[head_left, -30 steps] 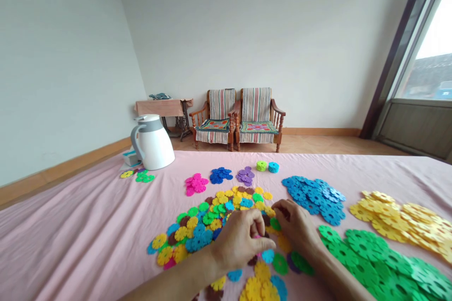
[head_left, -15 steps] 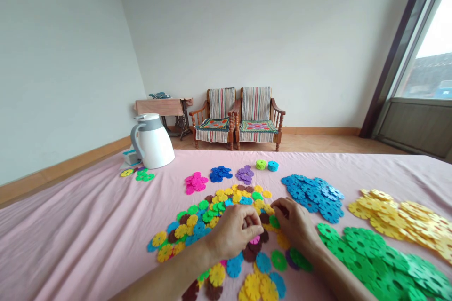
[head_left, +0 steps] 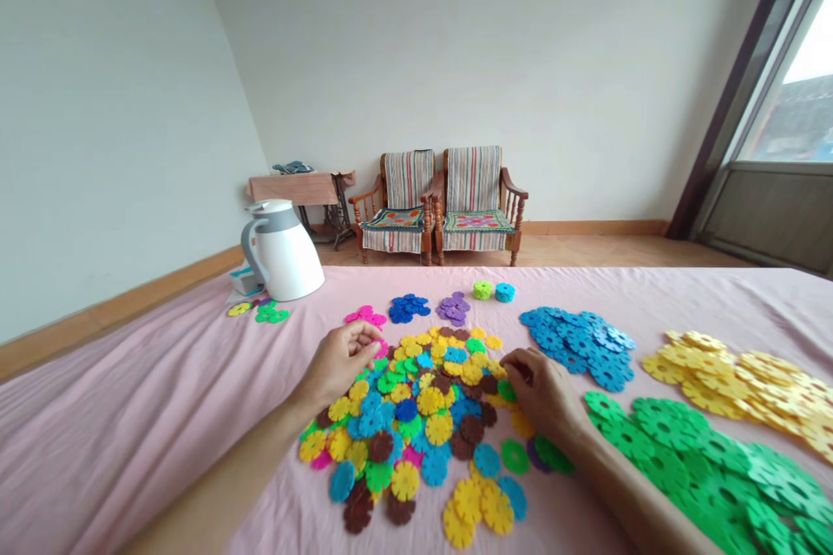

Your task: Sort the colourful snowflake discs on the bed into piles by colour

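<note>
As my remote feed shows, left hand [head_left: 342, 360]: pinched narrow on a pink disc [head_left: 381, 350].
Right hand [head_left: 545, 390]: curled; I cannot tell whether it holds anything.
Mixed discs [head_left: 409, 427]: spread between both hands.

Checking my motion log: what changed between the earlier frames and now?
Left hand moved left and farther out, from the middle of the mixed pile to the pink pile. A pink disc shows by its thumb; grip unclear. Right hand stayed at the mixed pile's right edge; large blue pile, green pile, jug unmoved.
</note>
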Tool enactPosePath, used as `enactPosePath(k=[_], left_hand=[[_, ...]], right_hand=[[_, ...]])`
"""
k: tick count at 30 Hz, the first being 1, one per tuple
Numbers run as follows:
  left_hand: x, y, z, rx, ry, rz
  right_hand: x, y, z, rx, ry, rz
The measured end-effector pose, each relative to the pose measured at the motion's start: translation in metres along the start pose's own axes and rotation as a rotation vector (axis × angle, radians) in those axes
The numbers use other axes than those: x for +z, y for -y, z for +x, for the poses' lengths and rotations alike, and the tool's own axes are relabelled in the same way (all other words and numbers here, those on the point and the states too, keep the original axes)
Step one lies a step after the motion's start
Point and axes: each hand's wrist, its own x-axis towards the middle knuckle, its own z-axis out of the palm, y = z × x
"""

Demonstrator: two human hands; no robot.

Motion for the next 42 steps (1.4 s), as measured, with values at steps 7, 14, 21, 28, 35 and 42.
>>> enactPosePath(k=[7, 14, 21, 28, 35, 42], left_hand=[[-0.033, 0.046, 0.036, -0.093, -0.26, 0.102], [-0.041, 0.047, 0.027, -0.052, -0.214, 0.158], [-0.044, -0.003, -0.05, 0.07, 0.42, 0.382], [0.002, -0.022, -0.064, 0.148, 0.412, 0.479], [0.03, -0.027, -0.042, 0.269, 0.338, 0.204], [-0.003, 0.011, -0.039, 0.245, -0.022, 0.245]], right_hand=[[-0.002, 0.0, 0.0, -0.005, 0.027, -0.016], [-0.002, 0.0, 0.0, -0.007, 0.027, -0.023], [0.003, -0.007, 0.001, 0.004, 0.064, -0.053], [0.002, -0.009, -0.001, -0.009, 0.05, -0.065], [0.002, -0.01, -0.002, 0.003, 0.041, -0.052], [-0.005, 0.005, -0.006, -0.004, -0.017, -0.012]])
